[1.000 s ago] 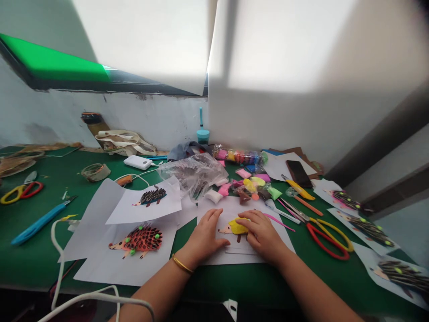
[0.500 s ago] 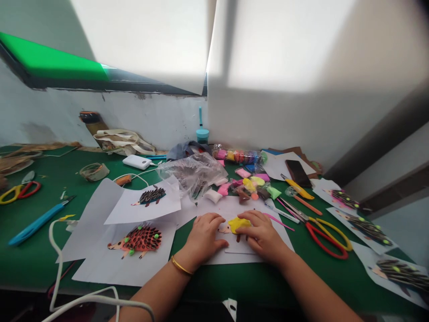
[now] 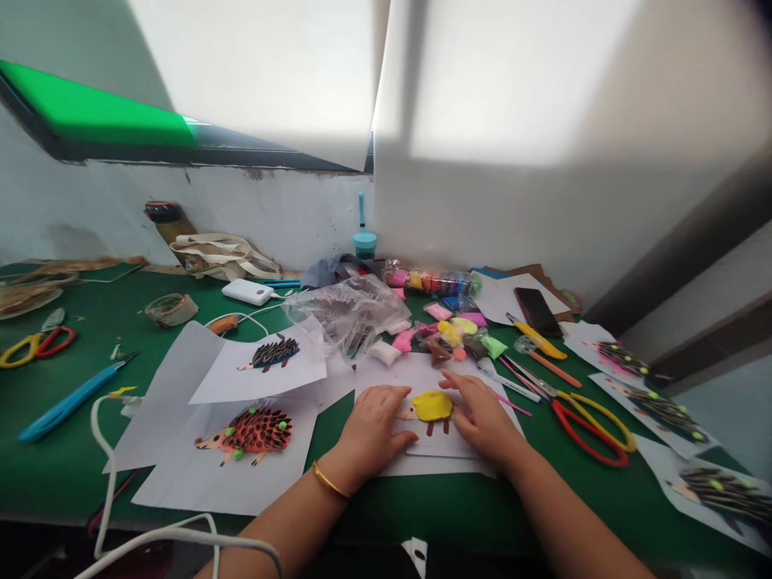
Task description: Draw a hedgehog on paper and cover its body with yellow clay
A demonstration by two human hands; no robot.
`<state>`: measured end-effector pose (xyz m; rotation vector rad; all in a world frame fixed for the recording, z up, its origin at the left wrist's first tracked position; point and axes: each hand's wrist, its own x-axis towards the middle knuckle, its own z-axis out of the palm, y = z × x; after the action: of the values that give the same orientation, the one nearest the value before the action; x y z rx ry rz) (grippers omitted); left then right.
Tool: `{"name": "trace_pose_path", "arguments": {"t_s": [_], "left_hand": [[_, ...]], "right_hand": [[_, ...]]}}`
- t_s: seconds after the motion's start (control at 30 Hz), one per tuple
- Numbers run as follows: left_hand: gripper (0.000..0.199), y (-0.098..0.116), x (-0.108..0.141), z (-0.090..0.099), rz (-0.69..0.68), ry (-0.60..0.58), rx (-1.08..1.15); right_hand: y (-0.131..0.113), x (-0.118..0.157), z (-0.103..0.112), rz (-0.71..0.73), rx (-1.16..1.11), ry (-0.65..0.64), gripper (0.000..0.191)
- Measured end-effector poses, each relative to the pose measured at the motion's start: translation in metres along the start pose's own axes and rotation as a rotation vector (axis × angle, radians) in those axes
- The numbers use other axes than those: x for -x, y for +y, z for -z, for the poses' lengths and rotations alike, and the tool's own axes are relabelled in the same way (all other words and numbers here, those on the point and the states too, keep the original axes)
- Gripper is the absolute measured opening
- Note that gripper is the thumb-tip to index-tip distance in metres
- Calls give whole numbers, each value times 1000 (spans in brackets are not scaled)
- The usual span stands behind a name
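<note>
A flattened piece of yellow modelling clay (image 3: 433, 407) forms the body of a small hedgehog picture with a pale snout and two brown legs. It lies on a white sheet of paper (image 3: 440, 449) in front of me. To its left rests my left hand (image 3: 375, 425), thumb and fingers apart around the paper's left side, with nothing held. On the other side my right hand (image 3: 487, 425) is open, its fingers spread just off the clay. A pink stick (image 3: 512, 404) lies partly behind this hand.
Packets of coloured clay (image 3: 449, 334) and a plastic bag (image 3: 350, 310) lie beyond the paper. Large scissors (image 3: 594, 422), a yellow cutter (image 3: 539, 336) and a phone (image 3: 536, 312) are at right. At left are finished hedgehog pictures (image 3: 250, 434), a blue craft knife (image 3: 69, 404) and a white cable (image 3: 101, 474).
My right hand has lifted off the yellow clay and moved right, its fingers spreading, so the clay body and both brown legs now show. My left hand stays almost in place.
</note>
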<state>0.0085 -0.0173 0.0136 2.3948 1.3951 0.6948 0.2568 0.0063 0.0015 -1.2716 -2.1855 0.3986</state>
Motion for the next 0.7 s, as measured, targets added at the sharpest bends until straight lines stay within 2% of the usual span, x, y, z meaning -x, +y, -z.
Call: {"name": "trace_pose_path", "arguments": {"t_s": [0.13, 0.27, 0.4, 0.7], "left_hand": [[80, 6, -4, -1, 28, -64, -40], [90, 12, -14, 2, 76, -175, -45], [96, 14, -26, 2, 48, -247, -27], [93, 4, -31, -7, 21, -224, 76]], "right_hand": [[6, 0, -4, -23, -49, 30, 72], [7, -1, -8, -44, -69, -11, 69], [5, -3, -8, -39, -69, -61, 68], [4, -6, -7, -27, -1, -85, 64]]}}
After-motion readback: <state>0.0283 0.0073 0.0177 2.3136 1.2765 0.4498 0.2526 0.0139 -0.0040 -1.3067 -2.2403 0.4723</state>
